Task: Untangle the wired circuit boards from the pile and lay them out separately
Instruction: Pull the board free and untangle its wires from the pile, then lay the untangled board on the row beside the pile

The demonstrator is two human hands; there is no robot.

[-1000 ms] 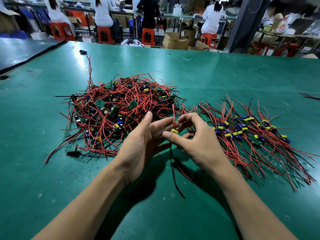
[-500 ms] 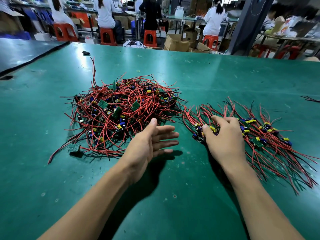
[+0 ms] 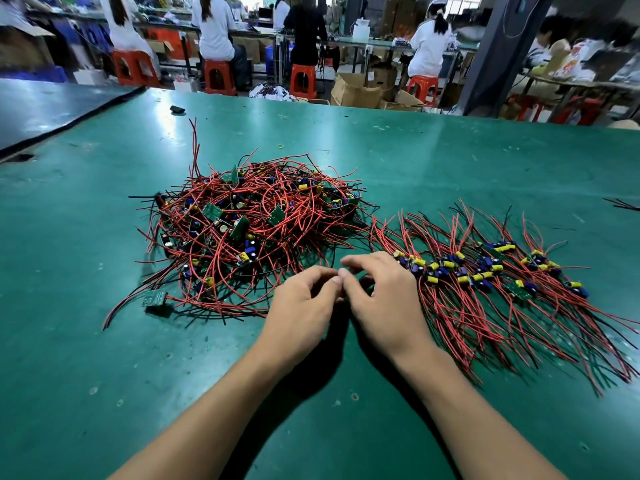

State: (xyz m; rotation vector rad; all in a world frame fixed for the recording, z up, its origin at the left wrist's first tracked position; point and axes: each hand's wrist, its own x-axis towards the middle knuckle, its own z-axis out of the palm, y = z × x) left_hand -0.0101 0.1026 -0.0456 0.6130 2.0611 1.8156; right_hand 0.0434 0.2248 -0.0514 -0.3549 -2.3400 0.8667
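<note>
A tangled pile of wired circuit boards [image 3: 256,220], small green boards with red and black leads, lies on the green table [image 3: 450,161] left of centre. To its right, several boards lie side by side in a laid-out row [image 3: 485,268], their wires fanned toward me. My left hand [image 3: 304,306] and my right hand [image 3: 384,303] meet at the pile's near right edge, thumbs touching. My left fingers are curled down and hide whatever is beneath them. My right fingers are relaxed and spread, with nothing visible in them.
One board [image 3: 154,299] with long leads sits apart at the pile's near left. A small black object [image 3: 176,109] lies at the far left of the table, and stray wires [image 3: 623,204] at the right edge. People sit on orange stools [image 3: 216,76] behind.
My right hand has left the laid-out row, where it set down a board, and moved left. My left hand has curled its fingers and met it at the pile's edge.
</note>
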